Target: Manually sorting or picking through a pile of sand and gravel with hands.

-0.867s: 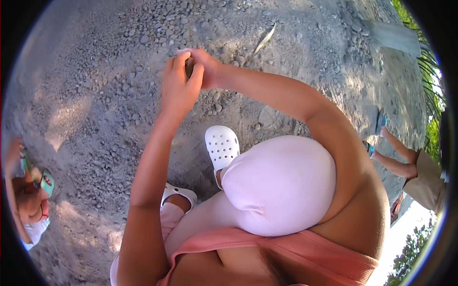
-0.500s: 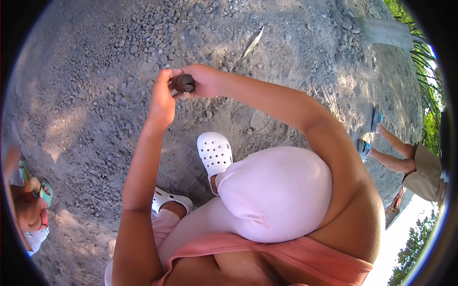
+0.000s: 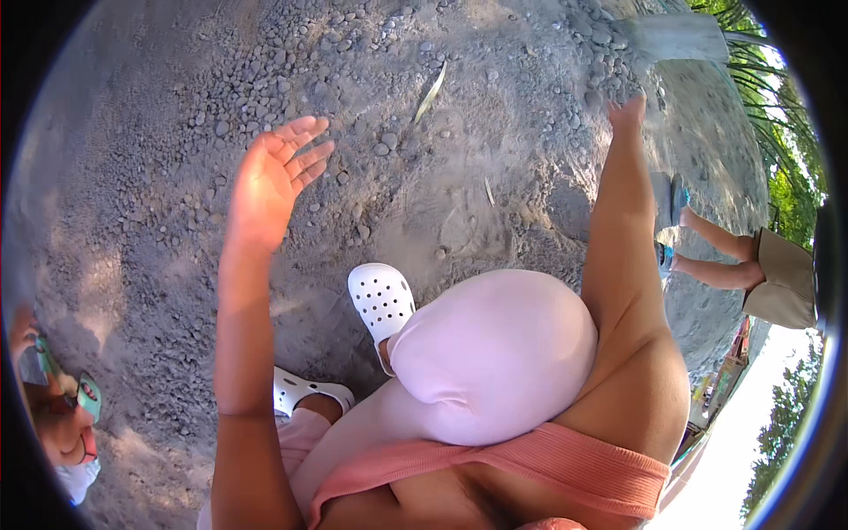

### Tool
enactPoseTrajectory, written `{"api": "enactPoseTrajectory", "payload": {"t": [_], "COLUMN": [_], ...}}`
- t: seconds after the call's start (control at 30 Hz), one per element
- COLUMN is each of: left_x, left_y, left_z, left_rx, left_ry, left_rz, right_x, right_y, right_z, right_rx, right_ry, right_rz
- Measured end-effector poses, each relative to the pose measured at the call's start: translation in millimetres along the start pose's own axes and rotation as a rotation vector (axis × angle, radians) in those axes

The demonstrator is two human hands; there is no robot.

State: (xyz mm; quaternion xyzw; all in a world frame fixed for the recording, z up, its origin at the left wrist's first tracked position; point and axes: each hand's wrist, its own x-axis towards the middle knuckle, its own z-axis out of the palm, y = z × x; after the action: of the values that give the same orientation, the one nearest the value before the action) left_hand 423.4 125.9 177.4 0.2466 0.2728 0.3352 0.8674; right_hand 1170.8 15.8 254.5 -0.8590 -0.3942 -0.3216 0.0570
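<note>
My left hand (image 3: 276, 181) is held above the gritty ground, its fingers stretched out and apart, with nothing in it. Off to the right, my right arm reaches far forward. At its end my right hand (image 3: 626, 113) is small and foreshortened, near grey pebbles (image 3: 609, 66). Its fingers are mostly hidden, so I cannot make out whether it holds anything. The dark stones seen earlier do not show now.
I squat in white perforated clogs (image 3: 382, 299) on sandy, stony ground (image 3: 168, 265). A long pale leaf (image 3: 431, 92) lies ahead. At the right stands a person in khaki shorts (image 3: 782, 283); at the left edge another person (image 3: 62, 415) is low down. A grey slab (image 3: 680, 37) is at the upper right.
My hands have parted: they were together around dark stones. The left has opened and moved slightly left; the right has swung far out to the right. The view has shifted a little.
</note>
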Motion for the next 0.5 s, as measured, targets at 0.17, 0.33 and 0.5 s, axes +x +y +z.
{"api": "enactPoseTrajectory", "payload": {"t": [0.17, 0.33, 0.5], "left_x": [-13, -33, -26], "left_y": [6, 33, 31], "left_z": [-37, -44, -39], "left_rx": [-0.025, 0.011, -0.038], "left_ry": [0.207, 0.295, 0.228], "left_rz": [-0.041, -0.011, 0.061], "right_x": [-111, -199, -172], "right_y": [-178, -432, -533], "right_z": [71, -15, -11], "right_rx": [0.723, 0.515, 0.524], "right_ry": [-0.432, -0.907, -0.960], "right_rz": [0.716, -0.751, -0.860]}}
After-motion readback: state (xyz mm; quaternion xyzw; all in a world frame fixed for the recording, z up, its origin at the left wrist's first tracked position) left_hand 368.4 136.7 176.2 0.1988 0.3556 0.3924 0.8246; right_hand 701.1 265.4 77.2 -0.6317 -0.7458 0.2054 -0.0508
